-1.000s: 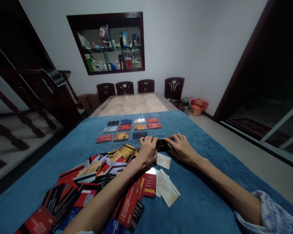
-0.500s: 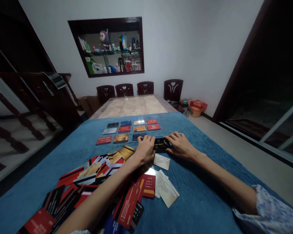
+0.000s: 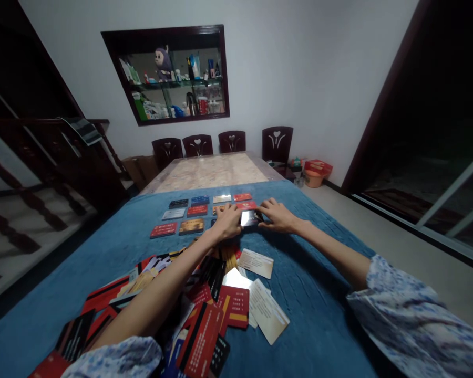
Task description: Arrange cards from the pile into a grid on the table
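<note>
In the head view, the left hand (image 3: 227, 222) and the right hand (image 3: 278, 215) stand close together, fingers curled around opposite ends of a dark, glossy, rectangular card stack (image 3: 249, 219). It lies between them; whether it touches the soft blue cloth (image 3: 311, 320) cannot be told. Just beyond it is a flat red rectangular card stack (image 3: 246, 205). Neat rows of coloured rectangular card stacks (image 3: 191, 226) extend left of the left hand. Nearer than both hands lie cream printed rectangular cards (image 3: 256, 263).
</note>
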The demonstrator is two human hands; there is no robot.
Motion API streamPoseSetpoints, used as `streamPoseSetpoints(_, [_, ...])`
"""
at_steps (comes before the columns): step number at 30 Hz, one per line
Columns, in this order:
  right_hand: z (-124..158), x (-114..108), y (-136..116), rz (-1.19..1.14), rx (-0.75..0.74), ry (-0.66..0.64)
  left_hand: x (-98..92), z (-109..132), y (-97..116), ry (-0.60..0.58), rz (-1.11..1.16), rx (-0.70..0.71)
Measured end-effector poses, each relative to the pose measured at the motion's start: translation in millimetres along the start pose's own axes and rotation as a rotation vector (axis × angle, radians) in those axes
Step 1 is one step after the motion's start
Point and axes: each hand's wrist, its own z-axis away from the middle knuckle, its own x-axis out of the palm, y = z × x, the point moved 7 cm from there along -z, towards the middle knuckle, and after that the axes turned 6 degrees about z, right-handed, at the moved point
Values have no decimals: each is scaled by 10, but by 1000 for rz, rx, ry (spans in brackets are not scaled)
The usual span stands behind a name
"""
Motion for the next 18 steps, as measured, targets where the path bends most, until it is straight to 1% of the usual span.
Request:
streamPoseSetpoints(5, [-145,195,95,-56,31,-68,156,-160,-130,-53,36,-81])
streamPoseSetpoints(9, [-217,328,147,-110,71,-184,265,-237,-210,-109,42,-141])
streamPoseSetpoints(11, [-243,373,157,-137,77,-219,299,-263,-237,-129,37,-158])
streamPoseSetpoints(18, [-294,525,196,-169,96,-273,338,-297,-238,-156,51,-171])
